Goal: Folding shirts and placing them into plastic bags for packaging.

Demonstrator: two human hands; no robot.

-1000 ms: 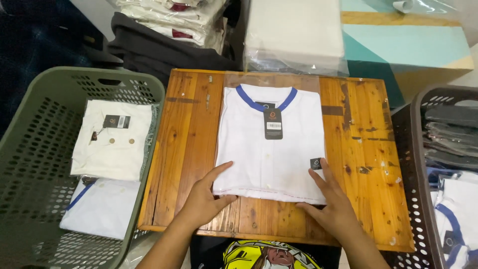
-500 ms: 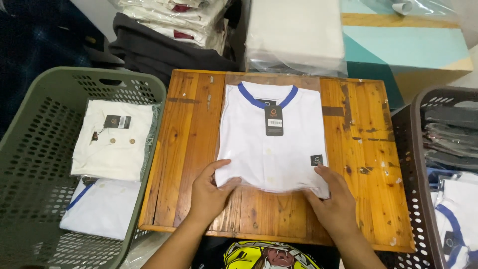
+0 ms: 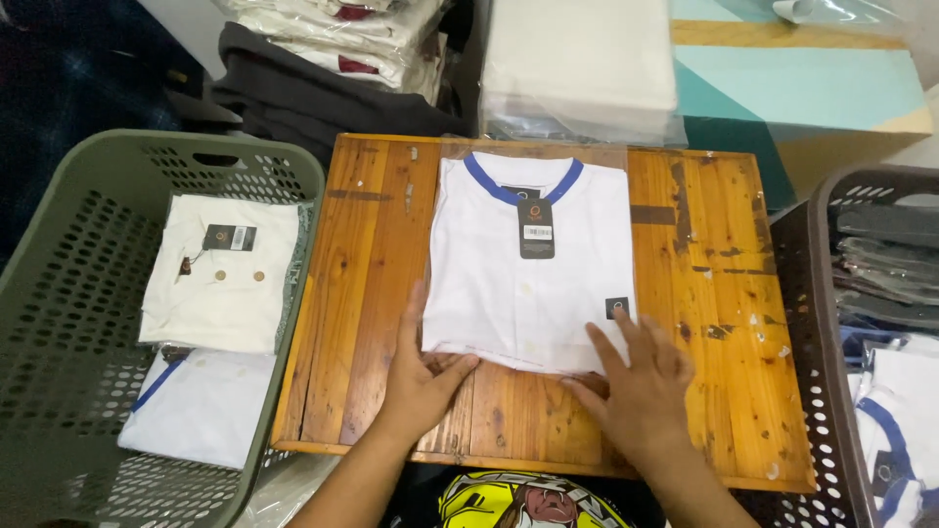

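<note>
Wooden board (image 3: 372, 293) between two baskets, with a folded white shirt (image 3: 533, 264) lying on it.
We are sliding both hands under the shirt's near hem, further in than a second ago: left hand (image 3: 421, 376) and right hand (image 3: 636, 386) lie flat, fingers spread, gripping nothing, and the hem is lifting slightly. The green basket (image 3: 59, 293) is holding two folded shirts; the dark basket (image 3: 831, 323) is holding bagged garments.

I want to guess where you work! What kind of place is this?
Probably a clothing packing or stockroom: a folded, tagged white shirt on a wooden board, a green basket of folded shirts, bagged garment stacks behind.
</note>
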